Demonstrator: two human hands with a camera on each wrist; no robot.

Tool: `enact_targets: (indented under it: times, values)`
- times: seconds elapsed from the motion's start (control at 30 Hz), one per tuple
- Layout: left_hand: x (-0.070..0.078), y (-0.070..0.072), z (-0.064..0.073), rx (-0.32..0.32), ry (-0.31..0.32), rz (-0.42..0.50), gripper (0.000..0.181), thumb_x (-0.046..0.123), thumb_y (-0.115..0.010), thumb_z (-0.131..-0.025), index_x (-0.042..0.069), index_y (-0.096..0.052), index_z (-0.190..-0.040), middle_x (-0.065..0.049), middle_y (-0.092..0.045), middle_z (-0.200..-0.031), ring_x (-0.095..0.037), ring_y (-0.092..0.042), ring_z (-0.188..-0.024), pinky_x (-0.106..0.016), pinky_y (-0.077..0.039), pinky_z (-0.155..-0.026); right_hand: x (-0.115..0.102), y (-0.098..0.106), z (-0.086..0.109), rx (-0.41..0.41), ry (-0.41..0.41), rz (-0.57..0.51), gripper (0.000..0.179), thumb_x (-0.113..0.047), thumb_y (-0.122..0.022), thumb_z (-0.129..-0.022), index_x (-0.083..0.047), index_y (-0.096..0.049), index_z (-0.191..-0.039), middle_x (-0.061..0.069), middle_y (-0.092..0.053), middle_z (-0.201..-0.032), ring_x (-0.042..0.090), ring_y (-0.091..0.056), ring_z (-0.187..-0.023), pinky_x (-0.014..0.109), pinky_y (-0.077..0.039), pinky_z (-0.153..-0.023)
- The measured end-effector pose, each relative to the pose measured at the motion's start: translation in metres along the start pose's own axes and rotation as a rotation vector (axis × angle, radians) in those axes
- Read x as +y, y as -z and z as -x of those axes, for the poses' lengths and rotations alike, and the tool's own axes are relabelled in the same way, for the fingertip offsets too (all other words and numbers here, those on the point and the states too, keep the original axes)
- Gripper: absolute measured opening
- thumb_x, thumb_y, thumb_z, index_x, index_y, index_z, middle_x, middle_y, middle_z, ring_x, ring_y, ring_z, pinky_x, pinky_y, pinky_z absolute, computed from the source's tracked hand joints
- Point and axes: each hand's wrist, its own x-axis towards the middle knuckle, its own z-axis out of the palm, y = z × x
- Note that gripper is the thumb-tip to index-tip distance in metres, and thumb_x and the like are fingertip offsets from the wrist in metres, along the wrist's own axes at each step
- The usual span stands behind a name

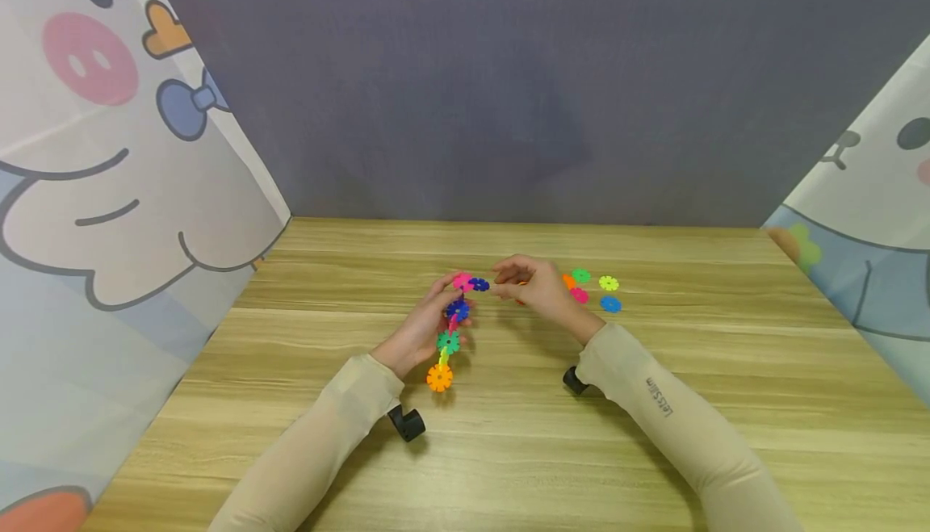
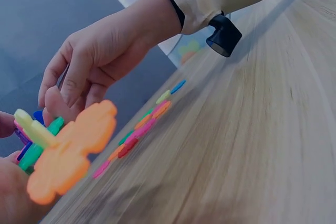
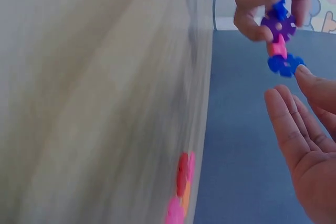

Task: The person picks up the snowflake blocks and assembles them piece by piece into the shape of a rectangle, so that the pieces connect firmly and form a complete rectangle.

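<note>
My left hand (image 1: 417, 338) grips a chain of interlocking notched plastic discs, holding it above the wooden table. An orange disc (image 1: 439, 378) forms the near end, followed by yellow, green (image 1: 448, 342), pink and blue ones. At the far end, a dark blue disc (image 3: 286, 65) sticks out sideways towards my right hand (image 1: 543, 291). In the right wrist view, the right thumb tip (image 3: 303, 71) is right at this disc's edge, while the other fingers extend below, apart from it. The left fingers partly hide the chain's middle.
Loose discs lie flat on the table beyond and right of the right hand, including green (image 1: 580, 275), yellow (image 1: 609, 282), blue (image 1: 611, 303) and red (image 2: 127, 148) ones. A grey panel (image 1: 508, 96) stands behind the table. Black wrist devices (image 1: 408, 425) protrude below both sleeves.
</note>
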Motion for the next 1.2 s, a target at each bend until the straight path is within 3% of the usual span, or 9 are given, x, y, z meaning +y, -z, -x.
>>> enact_targets:
  times: [0.27, 0.47, 0.73, 0.97, 1.2]
  values:
    - [0.000, 0.003, 0.002, -0.022, -0.002, 0.020, 0.053, 0.024, -0.038, -0.109, 0.018, -0.019, -0.157, -0.016, -0.055, -0.121, -0.014, -0.056, -0.070, -0.029, -0.053, -0.056, 0.003, 0.014, -0.001, 0.008, -0.051, 0.109, 0.030, -0.005, -0.077, -0.087, 0.000, -0.070, -0.115, 0.018, -0.071, -0.103, 0.026, -0.069, -0.090, 0.039, -0.057, -0.078]
    - [0.000, 0.003, 0.003, -0.006, 0.002, 0.008, 0.053, 0.030, -0.043, -0.108, 0.019, -0.021, -0.155, -0.017, -0.057, -0.121, -0.013, -0.056, -0.070, -0.029, -0.054, -0.057, 0.011, 0.024, -0.002, -0.004, -0.077, 0.148, 0.032, -0.004, -0.077, -0.087, 0.004, -0.069, -0.116, 0.018, -0.071, -0.100, 0.026, -0.068, -0.086, 0.034, -0.057, -0.070]
    - [-0.001, 0.005, 0.003, -0.018, -0.004, 0.054, 0.045, 0.027, -0.041, -0.109, 0.022, -0.023, -0.150, -0.032, -0.047, -0.141, -0.015, -0.060, -0.069, -0.031, -0.056, -0.055, 0.020, 0.037, -0.006, -0.098, -0.160, 0.210, 0.037, -0.003, -0.077, -0.085, 0.006, -0.065, -0.120, 0.013, -0.069, -0.096, 0.026, -0.069, -0.078, 0.035, -0.059, -0.068]
    - [0.000, 0.004, 0.002, -0.038, 0.006, 0.114, 0.039, 0.025, -0.039, -0.109, 0.023, -0.021, -0.144, -0.032, -0.042, -0.146, -0.017, -0.064, -0.063, -0.034, -0.058, -0.053, 0.023, 0.042, -0.010, -0.154, -0.245, 0.286, 0.039, -0.001, -0.080, -0.081, 0.007, -0.066, -0.116, 0.016, -0.070, -0.094, 0.027, -0.070, -0.066, 0.036, -0.060, -0.063]
    - [0.001, 0.004, 0.003, -0.026, 0.010, 0.129, 0.031, 0.021, -0.042, -0.108, 0.023, -0.026, -0.134, -0.031, -0.043, -0.146, -0.015, -0.062, -0.053, -0.035, -0.058, -0.051, 0.027, 0.045, -0.014, -0.197, -0.245, 0.361, 0.037, -0.003, -0.082, -0.079, 0.008, -0.068, -0.111, 0.015, -0.070, -0.091, 0.023, -0.067, -0.069, 0.035, -0.058, -0.068]
